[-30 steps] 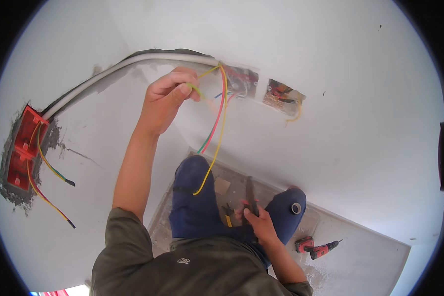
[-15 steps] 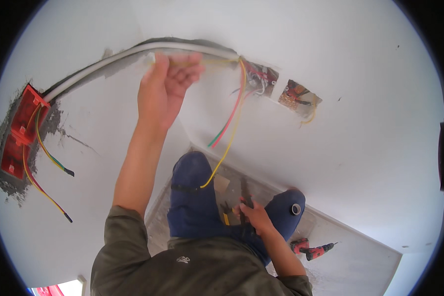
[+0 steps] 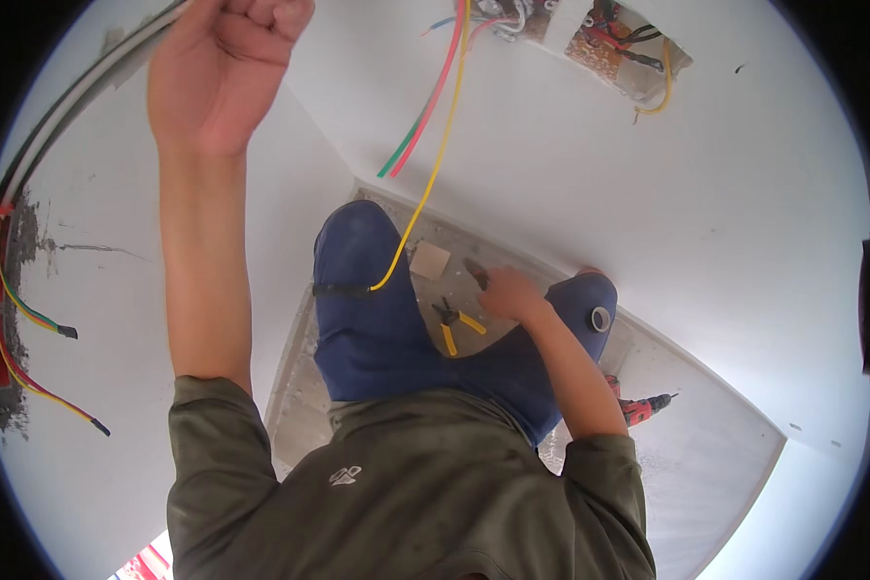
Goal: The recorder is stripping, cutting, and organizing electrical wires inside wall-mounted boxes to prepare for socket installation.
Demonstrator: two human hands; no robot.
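Raised at the upper left with curled fingers: left hand (image 3: 224, 72), partly cropped; cannot tell whether holding anything. Low between the blue trouser legs (image 3: 361, 343): right hand (image 3: 509, 293) against a dark tool (image 3: 476, 273), slanted lengthwise toward the upper left; cannot tell how firmly gripped. Dangling between both hands: yellow wire (image 3: 442, 155), running steeply downward and leftward, curving to a free end over the left leg.

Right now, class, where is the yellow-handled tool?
In the head view, the yellow-handled tool lies on the floor near centre, between the blue-trousered legs, below the beige square and left of the right hand.
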